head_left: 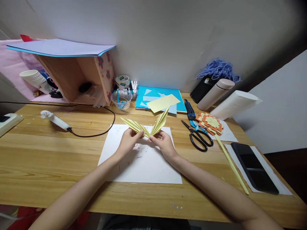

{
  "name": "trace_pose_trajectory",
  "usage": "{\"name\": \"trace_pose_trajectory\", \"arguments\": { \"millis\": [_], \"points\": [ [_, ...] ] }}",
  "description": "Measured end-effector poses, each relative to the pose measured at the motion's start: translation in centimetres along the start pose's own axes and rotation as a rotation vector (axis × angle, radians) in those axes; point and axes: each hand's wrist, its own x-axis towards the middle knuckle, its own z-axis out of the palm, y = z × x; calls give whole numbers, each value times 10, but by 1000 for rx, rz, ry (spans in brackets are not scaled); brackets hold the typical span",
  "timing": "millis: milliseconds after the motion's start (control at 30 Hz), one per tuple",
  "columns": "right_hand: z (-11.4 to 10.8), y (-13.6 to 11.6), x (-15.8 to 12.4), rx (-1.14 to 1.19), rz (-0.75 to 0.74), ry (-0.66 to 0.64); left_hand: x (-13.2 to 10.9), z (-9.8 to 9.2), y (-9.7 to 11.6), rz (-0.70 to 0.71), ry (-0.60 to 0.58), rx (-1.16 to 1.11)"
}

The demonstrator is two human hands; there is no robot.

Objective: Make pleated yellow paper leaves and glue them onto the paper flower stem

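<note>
A pleated piece of yellow paper (159, 124) is spread in a V shape above a white sheet (144, 166) with small coloured marks. My left hand (131, 139) pinches its left wing between thumb and fingers. On the other side, my right hand (163, 143) grips the right wing close to the fold at the bottom. Both hands meet near that fold, and some fingertips are hidden behind the paper. Black-handled scissors (199, 138) lie to the right of my right hand, apart from it.
A paper flower (211, 123) on a yellow stem, a utility knife (190, 110) and a phone (254, 167) lie at right. Behind are a blue folder (141, 92) with paper pieces and a plastic cup (121, 99). A glue gun (55, 120) with its cord and a cardboard box (105, 73) occupy the left.
</note>
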Motion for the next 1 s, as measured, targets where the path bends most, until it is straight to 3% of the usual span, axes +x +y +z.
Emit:
{"name": "trace_pose_trajectory", "arguments": {
  "millis": [333,567,1000],
  "points": [
    [2,0,-4,-67,-43,-39,-1,2,0,13,79,115],
    [-1,1,0,-40,-45,21,2,2,-6,34,38,-91],
    [-3,2,4,-2,-8,89,1,1,-2,61,98,-84]
  ]
}}
